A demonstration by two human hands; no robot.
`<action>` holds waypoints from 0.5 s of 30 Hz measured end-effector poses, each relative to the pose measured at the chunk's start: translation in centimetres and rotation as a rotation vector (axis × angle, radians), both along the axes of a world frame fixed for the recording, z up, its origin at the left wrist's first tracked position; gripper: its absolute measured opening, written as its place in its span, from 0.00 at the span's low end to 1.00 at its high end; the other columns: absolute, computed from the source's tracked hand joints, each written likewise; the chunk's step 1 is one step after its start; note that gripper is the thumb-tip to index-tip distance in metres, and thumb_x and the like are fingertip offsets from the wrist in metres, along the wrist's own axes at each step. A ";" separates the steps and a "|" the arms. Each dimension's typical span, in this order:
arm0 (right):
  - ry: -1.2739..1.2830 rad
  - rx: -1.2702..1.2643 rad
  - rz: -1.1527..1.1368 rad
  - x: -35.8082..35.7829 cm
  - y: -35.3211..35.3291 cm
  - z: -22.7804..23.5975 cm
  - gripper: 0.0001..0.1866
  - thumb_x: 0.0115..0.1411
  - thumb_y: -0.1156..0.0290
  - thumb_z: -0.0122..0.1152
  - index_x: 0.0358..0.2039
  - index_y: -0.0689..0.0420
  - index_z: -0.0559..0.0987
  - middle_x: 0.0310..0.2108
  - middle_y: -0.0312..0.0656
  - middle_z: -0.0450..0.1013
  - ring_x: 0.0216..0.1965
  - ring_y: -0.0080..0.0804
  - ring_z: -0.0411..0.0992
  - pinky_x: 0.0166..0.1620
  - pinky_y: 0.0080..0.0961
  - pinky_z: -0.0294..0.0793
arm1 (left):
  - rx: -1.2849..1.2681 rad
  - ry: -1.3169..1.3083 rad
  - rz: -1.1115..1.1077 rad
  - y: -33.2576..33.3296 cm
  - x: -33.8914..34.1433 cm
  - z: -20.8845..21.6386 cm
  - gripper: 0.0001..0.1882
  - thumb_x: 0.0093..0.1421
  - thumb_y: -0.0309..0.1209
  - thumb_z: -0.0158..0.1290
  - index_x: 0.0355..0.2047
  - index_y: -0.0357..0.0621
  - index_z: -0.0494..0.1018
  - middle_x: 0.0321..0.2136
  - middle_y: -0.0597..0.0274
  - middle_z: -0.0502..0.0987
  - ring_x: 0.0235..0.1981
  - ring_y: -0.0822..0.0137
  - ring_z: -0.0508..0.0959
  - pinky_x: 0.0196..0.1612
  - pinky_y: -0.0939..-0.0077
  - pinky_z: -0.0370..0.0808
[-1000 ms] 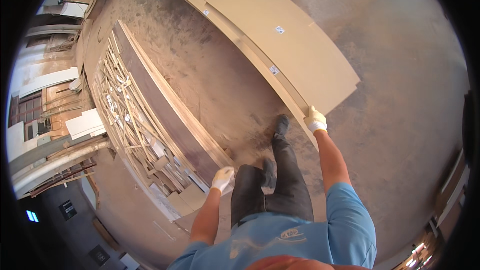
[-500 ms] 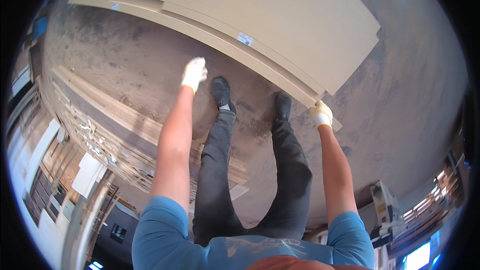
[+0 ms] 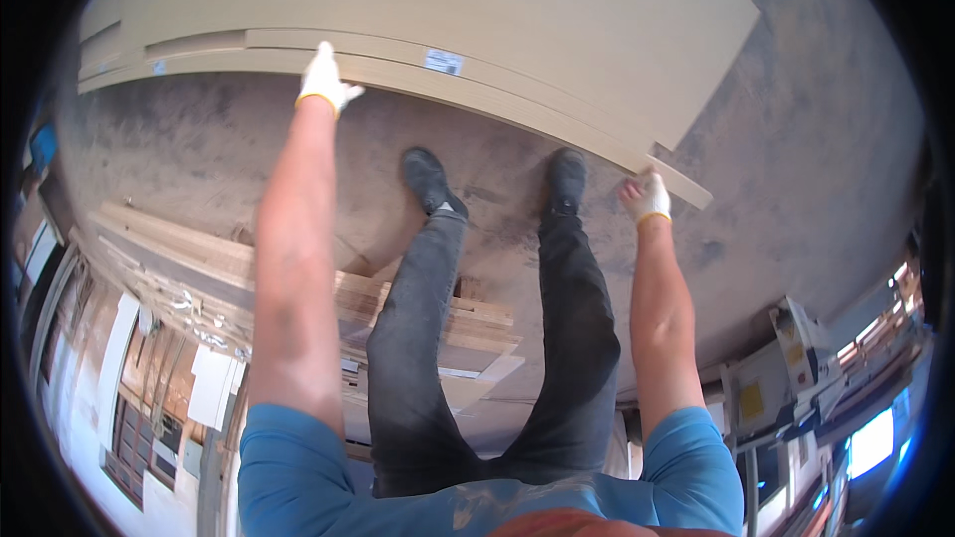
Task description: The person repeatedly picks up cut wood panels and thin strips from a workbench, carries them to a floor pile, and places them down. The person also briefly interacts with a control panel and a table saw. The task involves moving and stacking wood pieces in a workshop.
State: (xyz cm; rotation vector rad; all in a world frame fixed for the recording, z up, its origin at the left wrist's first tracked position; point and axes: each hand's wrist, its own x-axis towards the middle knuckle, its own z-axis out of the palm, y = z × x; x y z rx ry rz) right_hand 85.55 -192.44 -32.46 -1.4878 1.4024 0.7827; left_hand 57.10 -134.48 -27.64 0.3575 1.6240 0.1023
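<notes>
A long, narrow beige board (image 3: 537,111) lies along the near edge of a stack of large flat panels (image 3: 477,0). My left hand (image 3: 324,80), in a white knit glove with a yellow cuff, reaches onto the board's near edge. Its fingers are stretched out over the board and its thumb stands apart. My right hand (image 3: 649,196), gloved the same way, is closed at the strip's near edge, close to its right end. That end sticks out past the panels' corner. The fingertips of the right hand are slightly blurred.
My shoes (image 3: 428,179) stand on the dusty floor (image 3: 249,129) just short of the panels. Long wooden boards (image 3: 199,244) are piled behind my left side. A white machine or cabinet (image 3: 766,388) stands at the lower right. A label (image 3: 443,62) sits on a panel.
My left hand has moved left and forward from above the floor onto the board's edge. The strip's right end has shifted, and the right hand has moved slightly forward with it. The view has also moved.
</notes>
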 end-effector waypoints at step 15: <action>-0.099 -0.512 0.979 11.7 -14.8 5.7 0.34 0.59 0.43 0.63 0.52 0.61 0.73 0.44 0.42 0.75 0.39 0.31 0.71 0.40 0.32 0.69 | 0.304 0.742 -0.646 -1.4 -0.2 -2.0 0.39 0.59 0.57 0.55 0.54 0.29 0.72 0.51 0.35 0.77 0.53 0.45 0.79 0.51 0.55 0.78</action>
